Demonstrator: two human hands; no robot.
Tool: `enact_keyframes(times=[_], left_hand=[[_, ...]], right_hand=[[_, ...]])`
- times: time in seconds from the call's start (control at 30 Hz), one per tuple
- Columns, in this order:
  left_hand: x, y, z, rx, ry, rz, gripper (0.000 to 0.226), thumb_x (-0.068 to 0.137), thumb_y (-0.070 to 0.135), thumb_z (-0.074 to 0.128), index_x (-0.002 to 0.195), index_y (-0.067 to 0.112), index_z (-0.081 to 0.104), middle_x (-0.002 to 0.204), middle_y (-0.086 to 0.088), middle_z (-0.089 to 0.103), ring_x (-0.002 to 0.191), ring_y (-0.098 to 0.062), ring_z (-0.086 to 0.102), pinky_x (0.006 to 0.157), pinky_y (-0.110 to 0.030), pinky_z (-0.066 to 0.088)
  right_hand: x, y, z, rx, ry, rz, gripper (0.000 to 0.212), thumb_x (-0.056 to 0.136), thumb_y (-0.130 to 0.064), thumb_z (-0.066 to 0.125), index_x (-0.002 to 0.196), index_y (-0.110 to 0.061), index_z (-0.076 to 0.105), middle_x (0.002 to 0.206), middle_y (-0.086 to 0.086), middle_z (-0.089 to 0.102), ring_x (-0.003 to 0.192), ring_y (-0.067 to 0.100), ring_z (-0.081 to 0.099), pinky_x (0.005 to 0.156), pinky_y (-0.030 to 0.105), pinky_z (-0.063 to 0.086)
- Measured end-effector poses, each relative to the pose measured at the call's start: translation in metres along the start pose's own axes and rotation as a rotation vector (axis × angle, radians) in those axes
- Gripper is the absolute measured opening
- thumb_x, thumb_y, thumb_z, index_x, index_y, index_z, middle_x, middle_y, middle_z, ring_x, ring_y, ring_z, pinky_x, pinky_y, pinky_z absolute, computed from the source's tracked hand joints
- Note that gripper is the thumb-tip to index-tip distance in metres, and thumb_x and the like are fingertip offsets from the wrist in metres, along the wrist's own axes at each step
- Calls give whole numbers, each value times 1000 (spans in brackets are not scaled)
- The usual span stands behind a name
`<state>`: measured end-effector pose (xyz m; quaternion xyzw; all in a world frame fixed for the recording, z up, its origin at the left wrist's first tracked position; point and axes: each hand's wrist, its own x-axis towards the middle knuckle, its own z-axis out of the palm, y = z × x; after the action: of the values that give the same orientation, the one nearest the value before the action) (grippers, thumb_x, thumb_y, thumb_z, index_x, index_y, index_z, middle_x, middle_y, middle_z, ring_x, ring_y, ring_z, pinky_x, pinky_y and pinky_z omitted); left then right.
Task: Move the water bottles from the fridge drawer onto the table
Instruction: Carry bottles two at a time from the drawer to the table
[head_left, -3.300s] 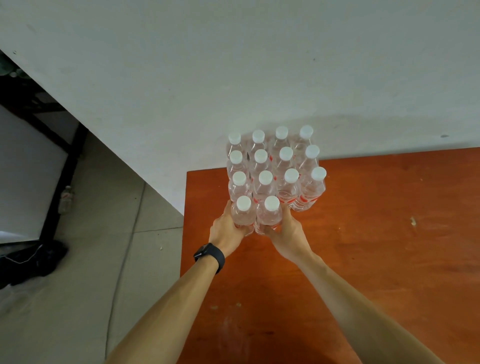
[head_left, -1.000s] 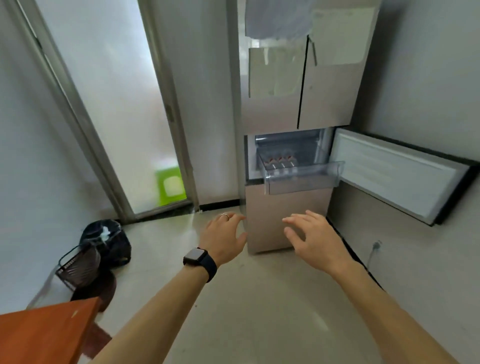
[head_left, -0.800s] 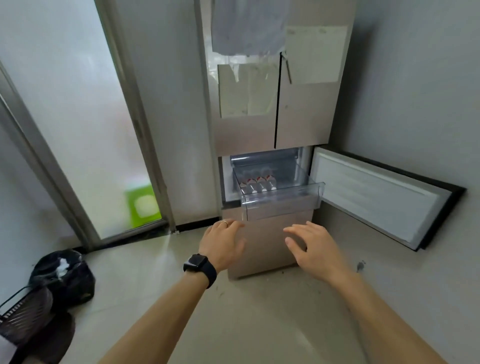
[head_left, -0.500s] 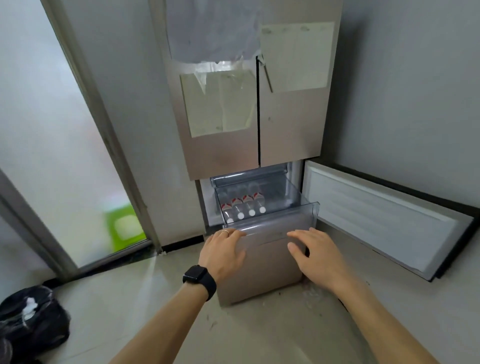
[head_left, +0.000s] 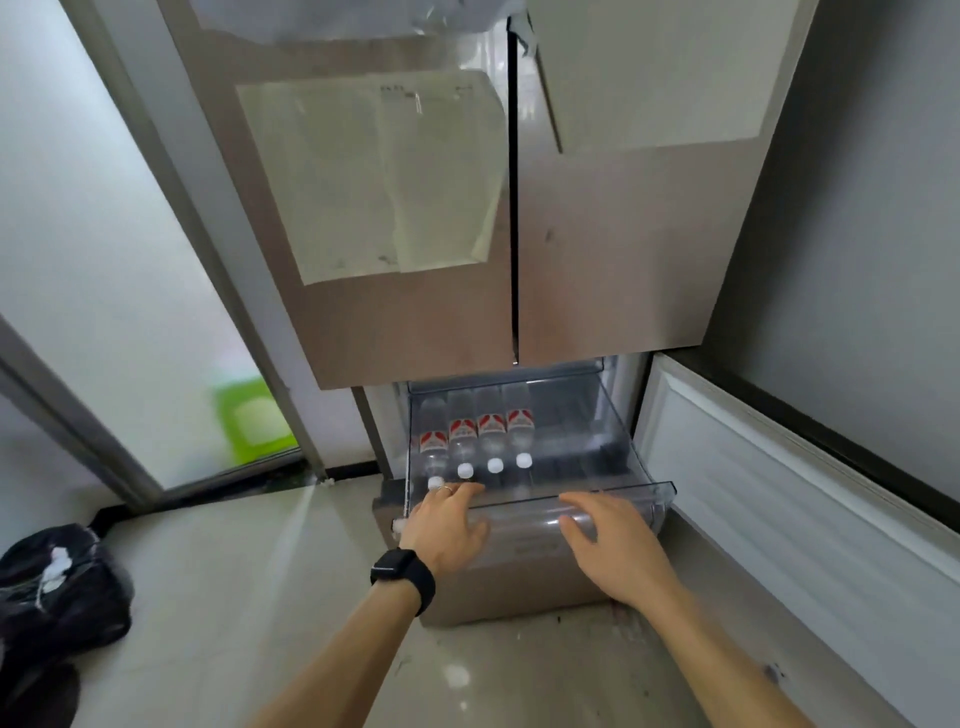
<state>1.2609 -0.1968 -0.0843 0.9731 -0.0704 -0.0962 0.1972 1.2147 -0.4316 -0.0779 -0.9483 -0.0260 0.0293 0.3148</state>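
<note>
Several clear water bottles (head_left: 477, 439) with white caps and red labels lie side by side in the left half of the pulled-out transparent fridge drawer (head_left: 613, 496). My left hand (head_left: 448, 522), with a black watch on the wrist, reaches over the drawer's front left rim, fingers spread near the nearest caps. My right hand (head_left: 605, 543) hovers at the drawer's front wall, fingers loosely extended. Neither hand holds anything. The table is out of view.
The fridge (head_left: 493, 234) has papers taped on its upper doors. Its lower door (head_left: 789, 499) stands swung open to the right, by the grey wall. A black bag (head_left: 57, 587) lies on the tiled floor at left, and a glass door (head_left: 104, 260) stands behind it.
I have left the table with its standing bottles, turned and walked up to the fridge. Both empty hands have come forward and now reach the open drawer's front.
</note>
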Motion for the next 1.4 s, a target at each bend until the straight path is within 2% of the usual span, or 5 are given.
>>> enact_keyframes(times=[0.4, 0.67, 0.9, 1.27, 1.4], left_hand=[[149, -20, 54, -413, -203, -285, 42, 96, 33, 57, 135, 19, 54, 132, -6, 62, 120, -28, 58, 98, -32, 47], [226, -32, 86, -719, -282, -425, 47, 102, 31, 51, 147, 24, 38, 143, -5, 53, 130, -28, 50, 106, -38, 41], [255, -19, 110, -760, -184, -580, 46, 105, 29, 46, 145, 11, 36, 143, -15, 53, 129, -33, 52, 101, -37, 43], [228, -8, 109, -855, -312, -689, 54, 97, 64, 46, 129, 21, 52, 116, -3, 55, 103, -25, 59, 96, -42, 55], [206, 2, 89, -818, -252, -699, 42, 101, 52, 49, 116, 14, 55, 100, -3, 66, 92, -23, 69, 75, -32, 58]], right_hand=[[161, 40, 47, -89, -251, 86, 47, 100, -44, 50, 142, -23, 49, 143, 0, 55, 130, 22, 50, 107, 35, 41], [247, 60, 96, 421, -429, 499, 33, 102, -26, 55, 131, -10, 56, 120, 3, 62, 112, 19, 58, 88, 25, 47], [279, 73, 121, 935, -338, 811, 27, 101, -32, 56, 126, -23, 56, 121, 4, 67, 107, 21, 68, 93, 44, 54], [251, 82, 91, 847, -493, 836, 50, 87, -63, 61, 110, -19, 63, 92, 5, 65, 84, 19, 64, 72, 31, 53], [232, 78, 62, 712, -428, 751, 52, 94, -63, 50, 107, -15, 64, 89, 7, 70, 80, 22, 69, 72, 35, 56]])
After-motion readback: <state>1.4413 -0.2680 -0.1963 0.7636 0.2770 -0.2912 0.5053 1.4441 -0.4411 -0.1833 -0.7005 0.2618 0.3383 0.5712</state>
